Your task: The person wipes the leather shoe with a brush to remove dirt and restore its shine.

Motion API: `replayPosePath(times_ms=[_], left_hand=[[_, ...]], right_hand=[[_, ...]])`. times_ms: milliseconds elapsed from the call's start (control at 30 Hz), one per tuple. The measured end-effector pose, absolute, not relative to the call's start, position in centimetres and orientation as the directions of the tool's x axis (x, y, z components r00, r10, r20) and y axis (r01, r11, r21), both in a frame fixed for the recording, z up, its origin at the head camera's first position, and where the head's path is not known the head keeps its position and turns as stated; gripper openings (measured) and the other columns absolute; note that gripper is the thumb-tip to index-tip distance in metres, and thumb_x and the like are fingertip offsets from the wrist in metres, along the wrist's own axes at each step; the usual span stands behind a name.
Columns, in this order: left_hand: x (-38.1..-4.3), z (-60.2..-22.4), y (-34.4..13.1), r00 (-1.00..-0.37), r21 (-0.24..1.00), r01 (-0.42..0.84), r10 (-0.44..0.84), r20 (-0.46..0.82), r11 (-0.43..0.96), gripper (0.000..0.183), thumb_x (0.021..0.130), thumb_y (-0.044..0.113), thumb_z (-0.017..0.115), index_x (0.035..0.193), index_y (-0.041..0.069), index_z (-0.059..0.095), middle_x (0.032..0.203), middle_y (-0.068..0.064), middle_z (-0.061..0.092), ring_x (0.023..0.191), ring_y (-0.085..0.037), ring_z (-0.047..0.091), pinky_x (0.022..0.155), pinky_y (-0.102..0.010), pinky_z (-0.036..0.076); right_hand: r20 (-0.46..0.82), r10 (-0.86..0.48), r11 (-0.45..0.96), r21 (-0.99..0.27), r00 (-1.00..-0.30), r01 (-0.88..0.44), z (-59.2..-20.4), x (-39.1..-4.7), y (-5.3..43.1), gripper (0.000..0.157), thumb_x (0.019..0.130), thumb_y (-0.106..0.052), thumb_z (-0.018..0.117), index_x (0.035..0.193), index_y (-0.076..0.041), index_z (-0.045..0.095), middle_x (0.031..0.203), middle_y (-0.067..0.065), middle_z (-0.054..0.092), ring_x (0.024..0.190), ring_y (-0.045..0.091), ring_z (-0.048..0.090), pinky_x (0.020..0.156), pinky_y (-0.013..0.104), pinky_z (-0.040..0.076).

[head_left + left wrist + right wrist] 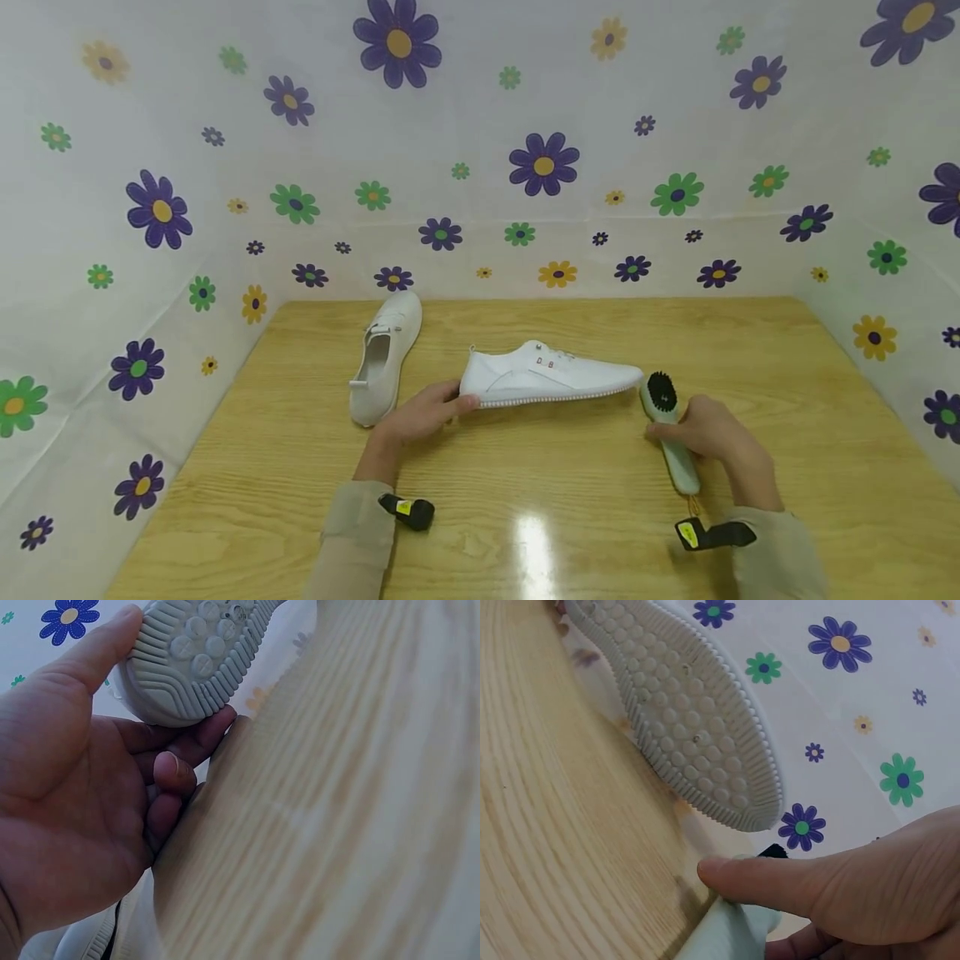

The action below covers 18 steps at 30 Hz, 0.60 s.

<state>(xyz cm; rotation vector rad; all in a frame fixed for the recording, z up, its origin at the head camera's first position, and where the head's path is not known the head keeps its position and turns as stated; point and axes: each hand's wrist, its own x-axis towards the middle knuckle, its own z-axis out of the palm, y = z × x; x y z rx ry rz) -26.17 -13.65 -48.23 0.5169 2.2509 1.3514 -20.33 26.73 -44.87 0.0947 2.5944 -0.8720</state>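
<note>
My left hand [423,412] grips a white shoe [551,375] by its heel, thumb on the sole's edge and fingers behind. The shoe lies on its side in the air, toe pointing right. Its ribbed, studded sole [202,652] shows in the left wrist view and also fills much of the right wrist view. My right hand [712,429] holds a pale green shoe brush [678,458] by the handle, thumb across it. The brush's black bristles [662,392] face up, close to the shoe's toe; whether they touch cannot be told.
A second white shoe [386,358] stands upright on the wooden table [300,525], left of the held one, toe toward the back. A white cloth [465,108] with printed flowers hangs behind the table and along both sides.
</note>
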Motion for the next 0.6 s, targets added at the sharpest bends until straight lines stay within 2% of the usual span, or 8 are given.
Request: replayPosePath(times_ms=[100,233,400,600], left_hand=[[-26.03,-48.07,-13.62,-0.825,0.883,0.091,0.531,-0.192,0.46,0.057,0.097,0.037,0.051,0.141,0.003,0.04,0.137,-0.012,0.048,0.126,-0.026,0.042,0.106,-0.048,0.03],[-25.89,-48.44,-13.57,-0.83,0.883,0.064,0.515,-0.211,0.465,0.06,0.096,0.038,0.053,0.144,0.005,0.036,0.142,-0.011,0.044,0.133,-0.026,0.036,0.109,-0.047,0.026],[-25.72,-48.5,-13.72,-0.839,0.887,0.008,0.486,-0.246,0.462,0.062,0.095,0.04,0.054,0.145,0.007,0.036,0.143,-0.008,0.043,0.132,-0.025,0.036,0.108,-0.048,0.027],[-25.89,-48.41,-13.67,-0.837,0.894,0.028,0.499,-0.224,0.448,0.06,0.094,0.045,0.053,0.143,0.012,0.041,0.138,-0.005,0.048,0.125,-0.023,0.043,0.105,-0.048,0.032]], right_hand=[[-0.387,-0.035,0.804,-0.558,-0.921,0.204,-44.71,-20.13,26.46,0.04,0.08,-0.035,0.073,0.067,-0.005,0.049,0.06,0.001,0.044,0.052,0.013,0.045,0.047,0.026,0.039],[-0.386,-0.027,0.798,-0.564,-0.922,0.212,-45.01,-19.91,26.45,0.038,0.08,-0.031,0.073,0.068,-0.002,0.053,0.059,0.002,0.048,0.051,0.014,0.049,0.047,0.027,0.043],[-0.375,-0.044,0.787,-0.583,-0.926,0.199,-45.38,-19.92,26.56,0.039,0.081,-0.032,0.074,0.061,-0.007,0.051,0.053,-0.002,0.043,0.048,0.011,0.045,0.046,0.025,0.04],[-0.352,-0.075,0.777,-0.607,-0.933,0.166,-45.38,-20.26,27.33,0.045,0.083,-0.034,0.072,0.056,-0.013,0.042,0.05,-0.006,0.032,0.045,0.008,0.034,0.044,0.023,0.033]])
